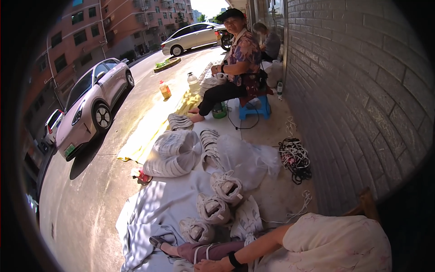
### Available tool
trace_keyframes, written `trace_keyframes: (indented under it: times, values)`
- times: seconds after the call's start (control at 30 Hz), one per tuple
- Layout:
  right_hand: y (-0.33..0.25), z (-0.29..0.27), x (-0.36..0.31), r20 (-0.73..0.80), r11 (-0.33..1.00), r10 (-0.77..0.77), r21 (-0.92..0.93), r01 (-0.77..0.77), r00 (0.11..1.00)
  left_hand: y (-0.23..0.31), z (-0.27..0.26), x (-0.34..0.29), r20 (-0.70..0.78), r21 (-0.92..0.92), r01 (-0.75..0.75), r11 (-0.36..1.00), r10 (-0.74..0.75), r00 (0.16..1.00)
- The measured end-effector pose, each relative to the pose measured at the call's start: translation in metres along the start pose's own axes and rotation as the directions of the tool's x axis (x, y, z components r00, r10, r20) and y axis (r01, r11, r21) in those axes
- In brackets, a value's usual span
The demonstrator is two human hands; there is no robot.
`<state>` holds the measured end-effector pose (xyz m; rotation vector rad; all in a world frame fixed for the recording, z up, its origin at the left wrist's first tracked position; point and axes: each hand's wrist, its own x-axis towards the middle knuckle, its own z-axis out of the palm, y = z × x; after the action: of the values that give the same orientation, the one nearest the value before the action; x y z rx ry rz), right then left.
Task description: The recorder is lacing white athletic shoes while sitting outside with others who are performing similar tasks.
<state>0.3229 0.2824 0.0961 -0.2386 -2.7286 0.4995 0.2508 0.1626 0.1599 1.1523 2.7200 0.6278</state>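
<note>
My right arm, with a black band at the wrist, comes in from the lower right across my purple trouser leg. My right hand (212, 265) sits at the lower edge, partly cut off, its fingers closed at a white shoelace (196, 255) that loops up over the trouser leg. Beside the fingers a pale sneaker (183, 265) shows only in part. My left hand is out of view. Just past my leg stand three beige sneakers, the nearest sneaker (196, 230), a middle sneaker (213, 209) and a far sneaker (227, 187). Next to them lie flat pale shoe pieces (247, 219).
A blue-grey cloth (149, 213) covers the ground. Beyond are bundled shoe pieces (174, 154), a clear plastic bag (247, 158) and tangled laces (294, 158). A person (240, 59) sits on a blue stool (254, 108). A brick wall (358, 90) bounds the right; a parked car (93, 102) stands left.
</note>
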Motion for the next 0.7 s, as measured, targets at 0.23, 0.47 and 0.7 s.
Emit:
trace_keyframes:
  times: [0.23,0.47,0.7]
  values:
    - [0.001,0.001,-0.003,-0.016,0.991,-0.076,0.106,0.077,0.997,-0.017,0.024,0.006,-0.171,-0.005,-0.117,0.993,0.114,0.979]
    - [0.007,0.000,0.012,-0.146,0.938,-0.081,0.322,0.125,0.986,-0.008,0.013,0.006,-0.133,0.062,-0.153,0.986,0.160,0.978]
    - [0.003,-0.009,0.002,-0.096,0.910,0.001,0.412,0.038,0.995,0.003,-0.004,0.004,-0.034,0.101,-0.170,0.980,0.174,0.984]
